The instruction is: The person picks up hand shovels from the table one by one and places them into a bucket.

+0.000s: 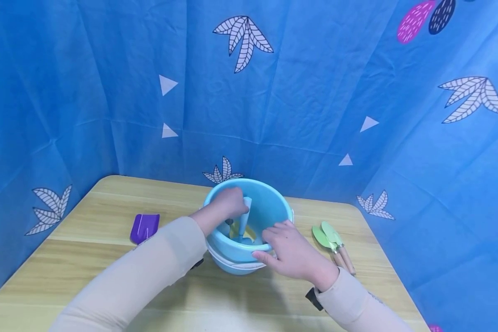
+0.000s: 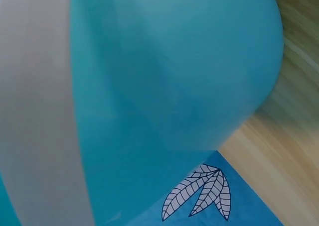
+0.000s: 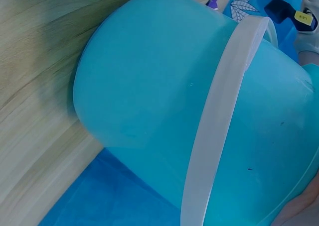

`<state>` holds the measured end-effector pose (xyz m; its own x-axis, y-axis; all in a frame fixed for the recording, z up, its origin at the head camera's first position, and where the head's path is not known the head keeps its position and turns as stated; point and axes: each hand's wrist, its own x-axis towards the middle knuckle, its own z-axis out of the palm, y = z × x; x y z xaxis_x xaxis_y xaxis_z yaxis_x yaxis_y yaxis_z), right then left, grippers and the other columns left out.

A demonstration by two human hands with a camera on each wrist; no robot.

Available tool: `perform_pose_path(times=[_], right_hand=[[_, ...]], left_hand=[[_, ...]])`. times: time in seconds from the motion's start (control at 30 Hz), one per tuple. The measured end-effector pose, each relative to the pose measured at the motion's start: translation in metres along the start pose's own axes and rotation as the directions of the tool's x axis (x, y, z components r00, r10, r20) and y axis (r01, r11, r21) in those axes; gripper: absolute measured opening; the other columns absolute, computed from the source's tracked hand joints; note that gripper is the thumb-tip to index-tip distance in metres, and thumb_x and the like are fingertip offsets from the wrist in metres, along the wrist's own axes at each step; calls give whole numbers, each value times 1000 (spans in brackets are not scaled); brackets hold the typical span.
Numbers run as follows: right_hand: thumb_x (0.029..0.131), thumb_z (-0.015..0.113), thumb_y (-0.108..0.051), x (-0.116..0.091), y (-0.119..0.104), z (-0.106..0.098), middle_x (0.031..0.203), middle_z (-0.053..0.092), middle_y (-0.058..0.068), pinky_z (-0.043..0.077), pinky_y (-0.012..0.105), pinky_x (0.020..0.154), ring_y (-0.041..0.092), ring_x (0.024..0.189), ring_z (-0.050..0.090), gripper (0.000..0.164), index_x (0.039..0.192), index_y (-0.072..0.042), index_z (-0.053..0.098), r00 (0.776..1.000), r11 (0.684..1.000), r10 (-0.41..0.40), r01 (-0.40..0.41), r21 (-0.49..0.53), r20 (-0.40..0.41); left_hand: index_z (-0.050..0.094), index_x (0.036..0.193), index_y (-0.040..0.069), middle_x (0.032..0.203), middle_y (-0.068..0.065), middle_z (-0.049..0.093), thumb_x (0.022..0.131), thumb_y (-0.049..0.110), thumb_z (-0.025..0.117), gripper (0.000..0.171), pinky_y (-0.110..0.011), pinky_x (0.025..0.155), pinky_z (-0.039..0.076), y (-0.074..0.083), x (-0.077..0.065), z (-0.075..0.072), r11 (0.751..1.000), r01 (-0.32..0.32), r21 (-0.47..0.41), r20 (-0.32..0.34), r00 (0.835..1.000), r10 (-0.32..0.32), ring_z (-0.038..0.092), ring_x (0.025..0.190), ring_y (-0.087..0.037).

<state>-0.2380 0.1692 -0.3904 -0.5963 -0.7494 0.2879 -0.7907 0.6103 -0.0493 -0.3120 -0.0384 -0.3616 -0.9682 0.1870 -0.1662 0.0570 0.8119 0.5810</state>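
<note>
A light-blue bucket [image 1: 269,198] with a white carrying handle [image 3: 214,116] stands in the middle of the table. My left hand [image 1: 231,203] reaches over its rim and grips a light-blue toy tool by its upright handle [image 1: 243,223]; the tool's lower end is partly hidden. Something yellow and a small dark piece also show inside. With fingers over the near right rim and thumb outside, my right hand [image 1: 292,251] holds the bucket. Its blue outer wall [image 2: 189,71] fills much of the left wrist view, where no fingers show.
A purple scoop head [image 1: 145,228] lies on the wooden table [image 1: 108,198] at left, partly behind my left sleeve. Two green trowels [image 1: 329,236] with wooden handles lie to the right. A blue patterned cloth [image 1: 232,101] hangs behind the table and at its sides.
</note>
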Motion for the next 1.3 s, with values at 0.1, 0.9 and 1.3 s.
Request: perform_pose_path(times=[0.1,0.9,1.3], right_hand=[[100,49,-57,0,0,0,67,36,-13,33,30,76,6,68,38,40,75,-26,43,1000,1000,-2,2,-3,-3],[100,48,-58,-1,-1,-2,66,35,-13,33,30,77,5,68,37,41,75,-26,42,1000,1000,-9,9,-7,-9],[101,49,-56,-1,-2,-2,65,34,-12,32,30,76,6,66,36,40,75,-26,43,1000,1000,2,-2,7,3]], left_hand=[[62,86,10,81,-8,63,100,22,57,19,-35,62,52,2,0,0,1000,12,19,2,1000,-12,65,75,-28],[61,91,10,79,-7,62,100,12,55,11,-32,58,51,11,2,8,987,70,143,-29,997,-67,62,65,-21],[61,92,12,78,-5,60,99,15,56,9,-38,66,50,10,3,9,979,59,193,-76,996,-45,59,68,-21]])
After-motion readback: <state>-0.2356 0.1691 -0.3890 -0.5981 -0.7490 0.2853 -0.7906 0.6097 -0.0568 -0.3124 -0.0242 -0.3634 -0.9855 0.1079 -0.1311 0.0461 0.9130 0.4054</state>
